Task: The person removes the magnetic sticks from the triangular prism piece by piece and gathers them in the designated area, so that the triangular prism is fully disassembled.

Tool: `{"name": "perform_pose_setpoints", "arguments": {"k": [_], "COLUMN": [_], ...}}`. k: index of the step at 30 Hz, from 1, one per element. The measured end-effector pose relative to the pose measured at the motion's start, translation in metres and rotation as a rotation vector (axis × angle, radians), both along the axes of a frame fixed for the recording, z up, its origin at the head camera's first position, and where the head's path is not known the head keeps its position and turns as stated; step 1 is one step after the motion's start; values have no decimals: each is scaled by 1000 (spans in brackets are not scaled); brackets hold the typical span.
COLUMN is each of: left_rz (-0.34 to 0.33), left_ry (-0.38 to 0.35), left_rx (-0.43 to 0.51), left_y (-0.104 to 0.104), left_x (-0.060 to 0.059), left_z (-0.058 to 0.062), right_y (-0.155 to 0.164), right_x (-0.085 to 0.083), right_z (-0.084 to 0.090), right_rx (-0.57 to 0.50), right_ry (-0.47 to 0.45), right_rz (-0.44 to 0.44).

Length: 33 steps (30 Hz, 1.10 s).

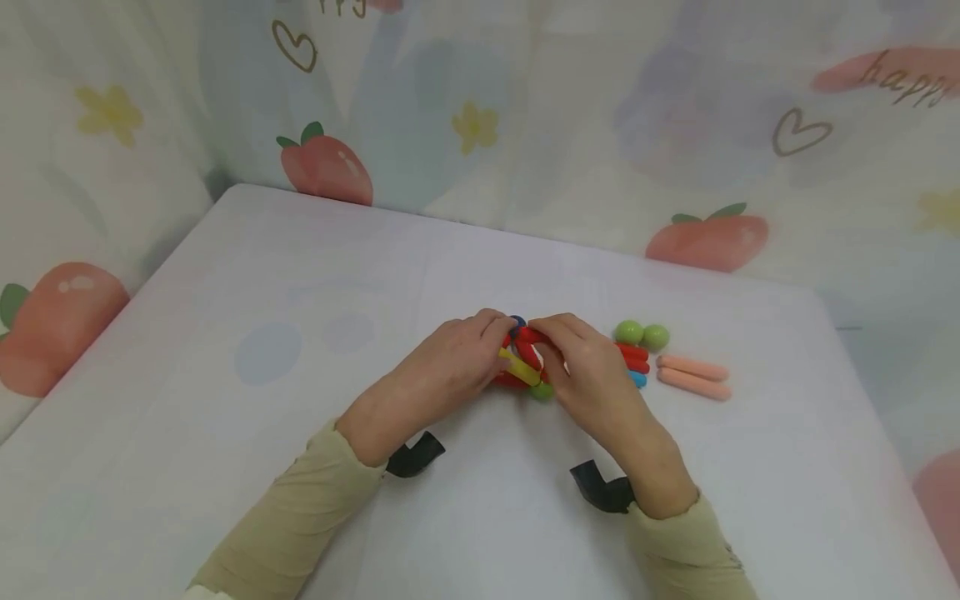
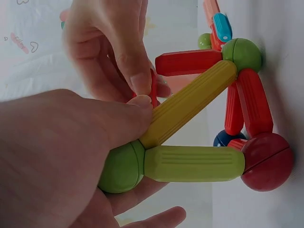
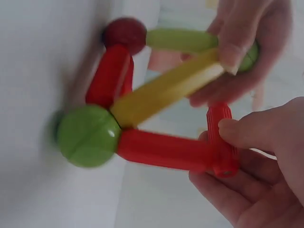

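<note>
L grip (image 1: pixel 468 354) closed round top green ball (image 2: pixel 121 168), thumb over near end of yellow stick (image 2: pixel 194 102). R grip (image 3: pixel 259 156) pinching short red stick (image 3: pixel 221 142), thumb one side, fingers the other. Both grips close tog., held stick just beside L thumb. Stick frame sits under & between grips: yellow stick slopes from L grip down to low green ball (image 3: pixel 89 136); lime stick (image 2: pixel 194 164) runs from L grip to dk red ball (image 2: pixel 268 162). Another red stick (image 3: pixel 164 149) reaches from low green ball up twd R grip; can't tell if it touches held stick. Blue ball (image 1: pixel 517 321) just past L fingertips. R of R grip, on bench (image 1: pixel 450 275): 2 green balls (image 1: pixel 628 332), red sticks (image 1: pixel 632 353), blue stick (image 1: pixel 637 379), 2 pink sticks (image 1: pixel 693 385) furthest out.
</note>
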State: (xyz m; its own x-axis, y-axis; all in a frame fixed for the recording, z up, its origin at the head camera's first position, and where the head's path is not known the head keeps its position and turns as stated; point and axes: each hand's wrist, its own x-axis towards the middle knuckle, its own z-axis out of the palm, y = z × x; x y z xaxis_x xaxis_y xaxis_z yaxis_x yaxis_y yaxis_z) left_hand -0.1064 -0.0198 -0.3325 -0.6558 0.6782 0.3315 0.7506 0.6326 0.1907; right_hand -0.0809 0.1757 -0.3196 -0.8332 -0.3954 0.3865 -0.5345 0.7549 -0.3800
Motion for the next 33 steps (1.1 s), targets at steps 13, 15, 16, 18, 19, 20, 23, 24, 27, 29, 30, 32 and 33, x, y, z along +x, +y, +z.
{"name": "perform_pose_setpoints", "arguments": {"k": [13, 15, 16, 18, 19, 20, 23, 24, 27, 29, 30, 32, 33], "left_rz": [-1, 2, 2, 3, 2, 2, 0, 0, 1, -1, -1, -1, -2], "left_ry": [-32, -30, -24, -14, -10, -12, -26, -31, -36, -35, -33, -28, -24], "left_rx": [-30, -22, -21, -22, -28, -32, -40, -39, -33, -33, -37, -44, -52], "left_y": [-1, -1, -1, -1, -1, -1, -1, -1, 0, 0, 0, 0, -1], "left_x": [1, 1, 1, 1, 1, 1, 2, 2, 3, 2, 2, 2, 2], "left_z": [2, 2, 3, 3, 3, 2, 1, 0, 0, 1, 1, 1, 1], "right_y": [33, 39, 42, 48, 51, 54, 62, 65, 73, 76, 77, 79, 79], "right_x": [-3, -2, -2, -1, 0, 0, 1, 2, 1, 1, 1, 0, -1], "right_z": [13, 16, 18, 20, 21, 21, 23, 23, 24, 25, 24, 23, 22], "right_rx": [-67, -56, -48, -16, 0, 14, 63, 76, 109, 124, 128, 135, 141], "right_ry": [89, 57, 36, -3, -27, -51, -128, -154, -219, -263, -284, -331, -356], "right_rz": [-79, -109, -120, -137, -141, -142, -154, -160, -177, -188, -190, -195, -196]}}
